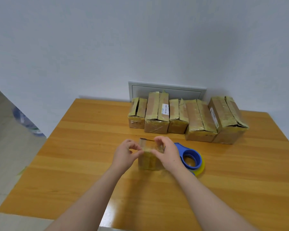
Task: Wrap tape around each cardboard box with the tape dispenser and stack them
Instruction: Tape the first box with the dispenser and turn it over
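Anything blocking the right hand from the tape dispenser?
Nothing visible. The tape dispenser lies on the table just right of the right hand, whose wrist overlaps its near edge. That hand and the left hand hold the small box.

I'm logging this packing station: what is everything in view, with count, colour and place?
small cardboard box: one, brown with yellowish tape, table centre, between the hands
cardboard boxes: five, brown, taped, in a row at the table's far side
tape dispenser: one, blue with yellowish roll, lying right of the small box
table: one, orange-brown wood
wall panel: one, pale grey, behind the row
bluish object: one, blurred, floor at left
left hand: one, pinching the small box's top
right hand: one, fingers curled over its top
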